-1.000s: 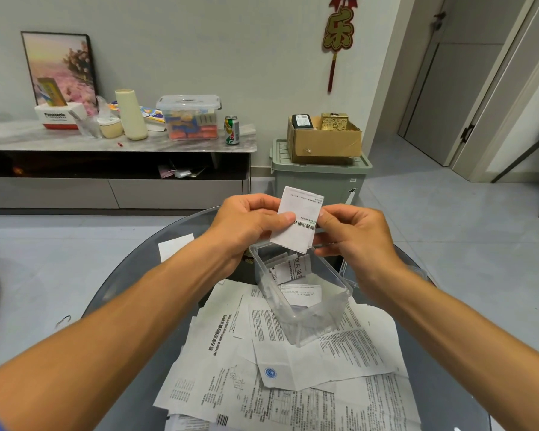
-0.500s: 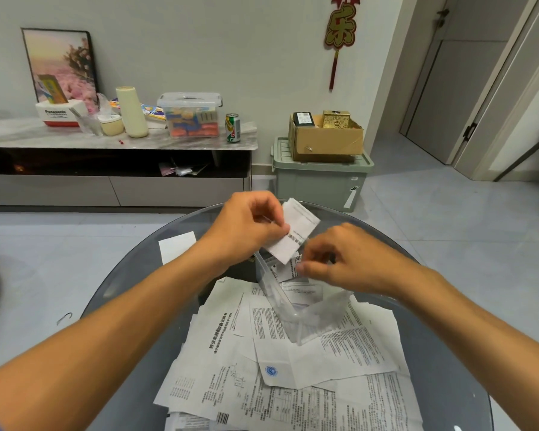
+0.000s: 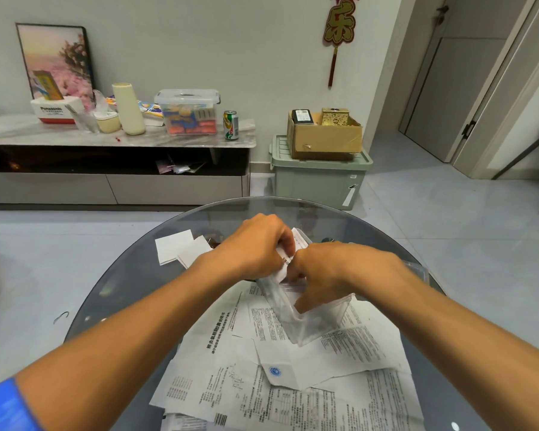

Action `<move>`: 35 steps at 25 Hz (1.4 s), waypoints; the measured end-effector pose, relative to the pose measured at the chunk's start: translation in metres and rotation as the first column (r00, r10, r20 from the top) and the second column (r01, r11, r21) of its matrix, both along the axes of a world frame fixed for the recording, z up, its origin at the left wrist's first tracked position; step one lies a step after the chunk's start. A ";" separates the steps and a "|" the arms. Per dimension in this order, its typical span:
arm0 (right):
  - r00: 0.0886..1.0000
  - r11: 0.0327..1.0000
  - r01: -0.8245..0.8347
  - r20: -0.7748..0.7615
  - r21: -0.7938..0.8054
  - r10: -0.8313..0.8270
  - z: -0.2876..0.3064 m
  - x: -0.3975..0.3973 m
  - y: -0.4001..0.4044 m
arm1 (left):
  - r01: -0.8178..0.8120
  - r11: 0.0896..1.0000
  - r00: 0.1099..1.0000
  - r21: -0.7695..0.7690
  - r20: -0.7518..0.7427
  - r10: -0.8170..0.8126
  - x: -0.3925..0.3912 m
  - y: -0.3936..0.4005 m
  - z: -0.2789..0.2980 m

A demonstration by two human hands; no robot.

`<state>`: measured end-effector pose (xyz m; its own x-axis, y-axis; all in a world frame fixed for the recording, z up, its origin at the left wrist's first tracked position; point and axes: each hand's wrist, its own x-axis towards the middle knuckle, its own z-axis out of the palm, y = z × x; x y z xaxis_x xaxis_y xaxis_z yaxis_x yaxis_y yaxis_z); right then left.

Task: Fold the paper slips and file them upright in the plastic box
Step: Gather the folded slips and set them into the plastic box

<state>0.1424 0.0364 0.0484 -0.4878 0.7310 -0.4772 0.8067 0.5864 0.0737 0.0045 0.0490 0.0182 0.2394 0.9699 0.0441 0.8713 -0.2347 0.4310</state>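
A small clear plastic box [image 3: 308, 325] stands on a heap of printed paper sheets [image 3: 293, 384] on the round glass table [image 3: 131, 281]. My left hand [image 3: 255, 247] pinches a folded white paper slip [image 3: 297, 244] at the box's far end, with the slip tilted down into the opening. My right hand [image 3: 321, 272] reaches into the box, fingers curled inside it and touching the slip. Slips standing inside the box are mostly hidden by my hands.
Two blank white slips [image 3: 181, 248] lie on the glass behind my left wrist. Beyond the table stand a green storage bin [image 3: 318, 178] with a cardboard box [image 3: 324, 138] on it and a low cabinet [image 3: 106, 144] crowded with items.
Both hands have lowered from above the box to its opening. The folded slip went from held up between both hands to tipped into the box, with the right hand now inside.
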 end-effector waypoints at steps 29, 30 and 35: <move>0.940 0.907 -0.281 -0.100 0.313 0.325 -0.025 0.016 0.019 | -0.087 0.982 0.994 0.169 0.084 0.074 -0.014 0.004 0.005; 0.943 0.893 -0.289 -0.060 0.344 0.328 -0.027 0.015 0.020 | -0.145 0.979 0.985 0.142 0.109 0.130 -0.017 0.003 0.002; 0.956 0.883 -0.285 0.040 0.373 0.292 -0.036 0.008 0.026 | -0.139 0.984 0.953 -0.107 0.255 0.163 -0.028 0.006 -0.017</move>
<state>0.1508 0.0626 0.0124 -0.7099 0.6784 -0.1890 0.6089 0.7261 0.3193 -0.0233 0.0549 0.0013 0.0814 0.9967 -0.0006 0.7476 -0.0607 0.6614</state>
